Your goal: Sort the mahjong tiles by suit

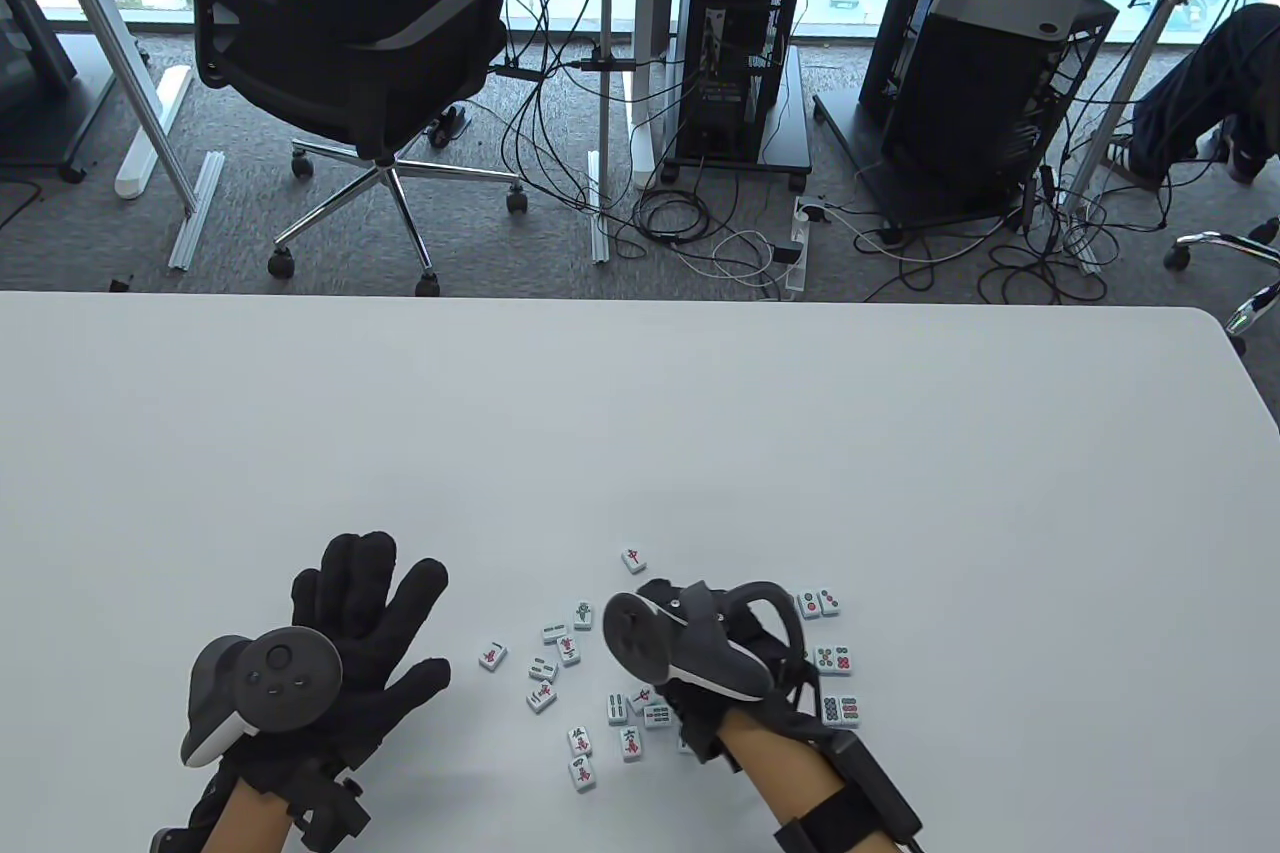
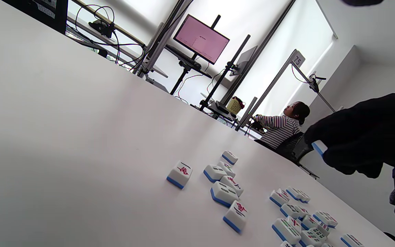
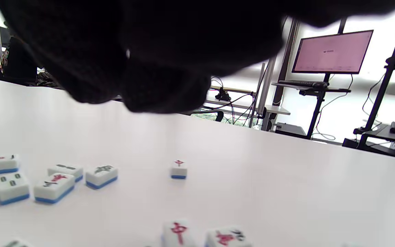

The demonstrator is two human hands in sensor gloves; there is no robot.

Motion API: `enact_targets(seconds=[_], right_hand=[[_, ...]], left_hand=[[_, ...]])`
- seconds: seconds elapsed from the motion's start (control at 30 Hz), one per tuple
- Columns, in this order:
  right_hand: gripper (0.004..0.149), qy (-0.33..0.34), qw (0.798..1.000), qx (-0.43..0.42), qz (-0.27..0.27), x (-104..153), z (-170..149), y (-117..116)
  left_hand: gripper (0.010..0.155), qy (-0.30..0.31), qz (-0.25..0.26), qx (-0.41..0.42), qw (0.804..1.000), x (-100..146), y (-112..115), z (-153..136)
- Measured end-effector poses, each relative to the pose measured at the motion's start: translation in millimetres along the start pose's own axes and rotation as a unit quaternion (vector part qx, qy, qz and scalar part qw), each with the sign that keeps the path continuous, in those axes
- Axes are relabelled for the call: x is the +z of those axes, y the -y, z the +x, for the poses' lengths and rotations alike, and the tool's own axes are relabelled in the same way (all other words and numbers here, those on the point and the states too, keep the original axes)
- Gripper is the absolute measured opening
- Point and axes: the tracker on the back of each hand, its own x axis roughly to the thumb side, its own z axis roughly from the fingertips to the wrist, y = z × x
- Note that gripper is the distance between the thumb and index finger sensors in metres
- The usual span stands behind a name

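- Black-gloved left hand [image 1: 350,623] lies flat on the white table [image 1: 640,433], fingers straight and spread, left of the mahjong tiles [image 1: 600,683], touching none
- Right hand [image 1: 700,653] hovers over the tiles' middle, fingers curled down, pinching a blue-backed tile [image 2: 318,147]
- One red-marked tile [image 1: 633,558] sits just beyond the cluster's far edge

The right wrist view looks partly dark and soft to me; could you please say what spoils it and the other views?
Right wrist view: the right hand blacks out the top, nearest tiles blurred. Left wrist view: tilted, windows blown out. Table view: sharp, evenly lit.
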Motion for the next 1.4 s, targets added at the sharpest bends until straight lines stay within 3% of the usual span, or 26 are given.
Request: enact_targets(seconds=[0.13, 0.33, 0.97, 1.17, 1.27, 1.4], right_hand=[[0.06, 0.073, 0.993, 0.048, 0.073, 32.8, -35.8, -19.9], [0.06, 0.065, 0.987, 0.068, 0.133, 67.9, -58.8, -59.9], [0.058, 0.053, 0.981, 0.121, 0.145, 75.3, -56.7, -83.6], [0.061, 0.029, 0.982, 0.132, 0.131, 80.0, -58.9, -72.0], [0.064, -0.006, 0.992, 0.096, 0.082, 81.7, -68.5, -45.4], [0.067, -0.047, 0.997, 0.056, -0.006, 87.0, -87.1, 9.9]], left_hand=[[0.079, -0.002, -0.002, -0.003, 1.0, -0.3, 1.0, 0.1], [0.079, -0.006, -0.008, -0.012, 1.0, -1.0, 3.5, 0.5], [0.079, -0.019, -0.016, -0.019, 1.0, -2.0, 5.1, -0.3], [0.079, -0.018, -0.018, -0.02, 0.999, -2.4, 5.4, 0.2], [0.079, -0.018, -0.016, -0.018, 1.0, -2.7, 5.3, -0.5], [0.079, -0.018, -0.015, -0.017, 1.0, -2.7, 5.3, -0.8]])
